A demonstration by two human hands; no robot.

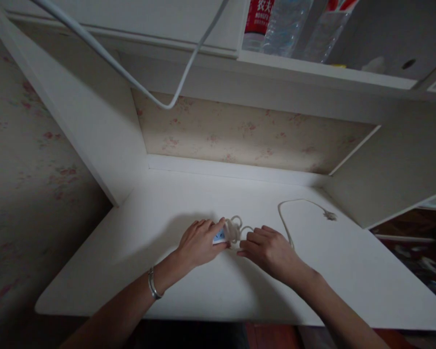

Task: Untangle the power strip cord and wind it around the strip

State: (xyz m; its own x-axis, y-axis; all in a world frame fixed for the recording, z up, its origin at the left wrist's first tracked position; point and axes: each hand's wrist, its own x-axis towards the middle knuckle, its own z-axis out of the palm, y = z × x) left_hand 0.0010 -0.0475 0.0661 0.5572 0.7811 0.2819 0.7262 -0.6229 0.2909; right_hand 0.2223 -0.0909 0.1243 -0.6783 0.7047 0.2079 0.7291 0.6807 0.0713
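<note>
Above the white desk, my left hand [200,241] grips a power strip [220,236] with a white edge and a blue socket face. Most of the strip is hidden behind my fingers. White cord [235,230] is looped around the strip's right end. My right hand [267,248], its fingers curled, pinches the cord just right of the loops. From behind that hand the cord runs on across the desk in a curve to its plug [330,214] at the right.
The white desk [138,271] ends in a rounded front left corner. Side panels and a papered wall [218,131] enclose it. A shelf [327,72] overhead holds plastic bottles [287,26]. A bent white tube [170,104] hangs in front, high up.
</note>
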